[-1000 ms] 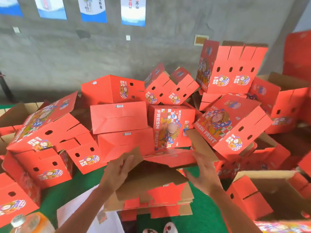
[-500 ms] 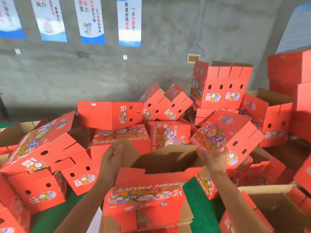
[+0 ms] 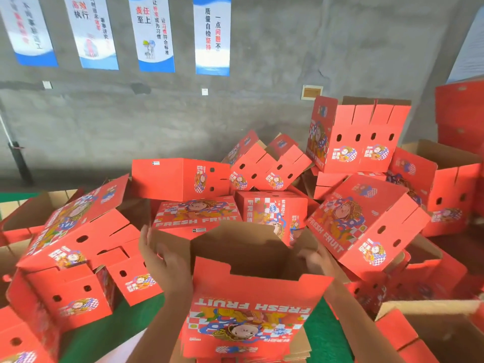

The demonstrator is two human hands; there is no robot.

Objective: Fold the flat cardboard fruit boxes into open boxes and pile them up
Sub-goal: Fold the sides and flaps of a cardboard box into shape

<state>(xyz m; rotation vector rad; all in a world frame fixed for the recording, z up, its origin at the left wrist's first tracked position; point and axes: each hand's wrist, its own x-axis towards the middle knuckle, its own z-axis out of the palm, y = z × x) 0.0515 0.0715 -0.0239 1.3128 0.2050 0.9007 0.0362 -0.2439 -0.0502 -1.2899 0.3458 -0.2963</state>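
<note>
I hold a red "FRESH FRUIT" cardboard box [image 3: 251, 305] upright at the bottom centre, its brown inside facing up and open. My left hand [image 3: 162, 260] lies with straight fingers against the box's brown left side flap. My right hand [image 3: 315, 260] grips the right side wall, its fingers partly hidden inside the box. Under the box lies a stack of flat boxes [image 3: 301, 347]. Behind it, several folded red boxes form a loose pile [image 3: 366, 226], tipped at different angles.
Folded boxes crowd the left [image 3: 78, 258], and an open one stands at the lower right [image 3: 432, 334]. Green matting [image 3: 324, 336] shows on the floor between them. A grey concrete wall [image 3: 262, 113] with hanging posters closes the back. Taller red stacks [image 3: 461, 113] stand far right.
The box has gone from a flat, half-lifted sheet to an upright open shape, and has risen towards me. Both hands moved up and apart onto its two sides.
</note>
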